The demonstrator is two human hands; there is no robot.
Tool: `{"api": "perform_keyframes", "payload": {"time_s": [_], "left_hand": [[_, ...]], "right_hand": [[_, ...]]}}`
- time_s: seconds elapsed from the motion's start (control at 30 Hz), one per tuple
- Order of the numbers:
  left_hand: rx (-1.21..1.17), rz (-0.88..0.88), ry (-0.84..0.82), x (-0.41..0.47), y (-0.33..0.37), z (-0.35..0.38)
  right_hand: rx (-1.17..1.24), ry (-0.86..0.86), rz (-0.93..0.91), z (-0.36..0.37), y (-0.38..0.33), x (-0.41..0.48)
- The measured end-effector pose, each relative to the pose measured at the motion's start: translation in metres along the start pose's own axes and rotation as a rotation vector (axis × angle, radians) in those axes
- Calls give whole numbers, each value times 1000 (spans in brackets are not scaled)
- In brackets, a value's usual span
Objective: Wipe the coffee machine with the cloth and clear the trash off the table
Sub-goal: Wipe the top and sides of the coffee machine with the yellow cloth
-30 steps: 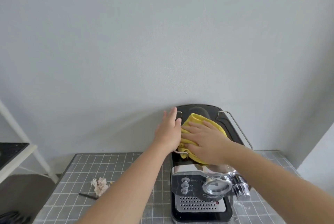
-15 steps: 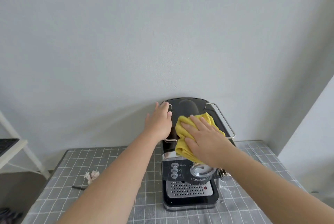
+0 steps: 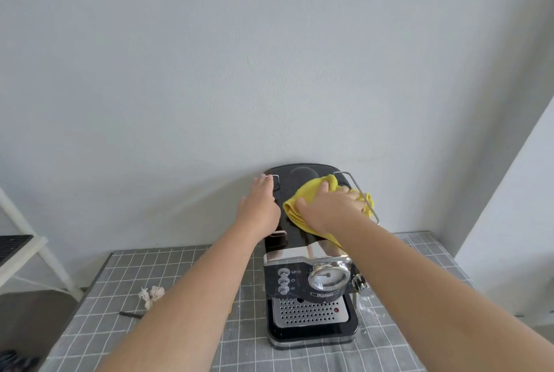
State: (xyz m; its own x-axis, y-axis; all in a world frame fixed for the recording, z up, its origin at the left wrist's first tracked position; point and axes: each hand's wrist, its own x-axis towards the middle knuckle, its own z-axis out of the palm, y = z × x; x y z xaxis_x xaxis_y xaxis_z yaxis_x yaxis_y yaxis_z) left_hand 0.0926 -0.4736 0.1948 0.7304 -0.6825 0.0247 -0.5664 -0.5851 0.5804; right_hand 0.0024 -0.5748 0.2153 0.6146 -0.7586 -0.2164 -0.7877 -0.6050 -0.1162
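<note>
r hand [image 3: 329, 209] flat, fingers roughly straight, pressing yellow cloth [image 3: 301, 196] onto top of coffee machine [image 3: 299, 281]; cloth bunched under palm, sticking out at left + rear. l hand [image 3: 260, 206] flat against machine's top left edge, holds nothing. crumpled paper [image 3: 153, 293] on table [image 3: 99, 311], left of machine, well apart from both hands.

A single head-worn wide-angle view looks forward and down from close above the table [image 3: 99, 296], facing the far wall [image 3: 269, 56], which fills the upper half.
</note>
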Motion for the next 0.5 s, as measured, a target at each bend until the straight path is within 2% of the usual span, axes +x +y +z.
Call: {"api": "perform_keyframes", "payload": {"time_s": [0.13,0.27,0.4,0.5], "left_hand": [[-16,11,24,-4,-1,3],[-37,21,41,-3,-2,4],[-62,30,53,-3,-1,4],[-78,16,59,-5,-1,4]], "right_hand": [[162,-29,13,-2,-7,21],[67,15,-75,9,6,-3],[-137,139,-482,28,11,-49],[-97,112,-655,24,16,-40]]}}
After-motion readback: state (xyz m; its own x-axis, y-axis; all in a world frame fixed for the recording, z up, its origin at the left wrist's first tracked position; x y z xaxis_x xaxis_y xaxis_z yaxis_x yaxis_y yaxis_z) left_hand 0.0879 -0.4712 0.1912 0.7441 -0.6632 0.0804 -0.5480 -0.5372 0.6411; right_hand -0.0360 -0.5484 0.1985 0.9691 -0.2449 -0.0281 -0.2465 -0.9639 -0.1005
